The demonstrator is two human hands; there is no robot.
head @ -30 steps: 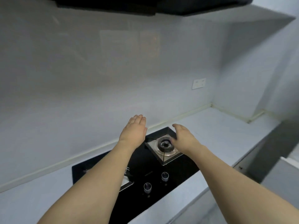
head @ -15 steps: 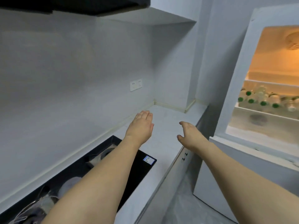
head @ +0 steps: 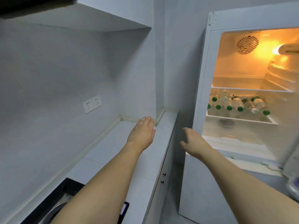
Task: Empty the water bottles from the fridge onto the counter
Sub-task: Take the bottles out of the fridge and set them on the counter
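Observation:
The white fridge (head: 202, 81) stands on the right with its upper compartment open and lit orange inside. Several clear water bottles (head: 237, 103) with green caps lie on their sides on the lower shelf. The pale counter (head: 116, 152) runs along the wall on the left, up to the fridge's side. My left hand (head: 143, 134) is stretched out flat above the counter's far end, fingers straight, holding nothing. My right hand (head: 193, 140) hovers in front of the fridge's lower left edge, fingers relaxed and empty, well short of the bottles.
A black gas hob (head: 68, 196) is set into the counter at the bottom left. A double wall socket (head: 92, 104) sits on the back wall. The open fridge door (head: 292, 172) shows at the right edge. Two small cabinet knobs (head: 163, 178) stick out below the counter edge.
The view has swung right from the hob to the counter's end and the open fridge. Both hands stay outstretched and empty, now nearer the fridge.

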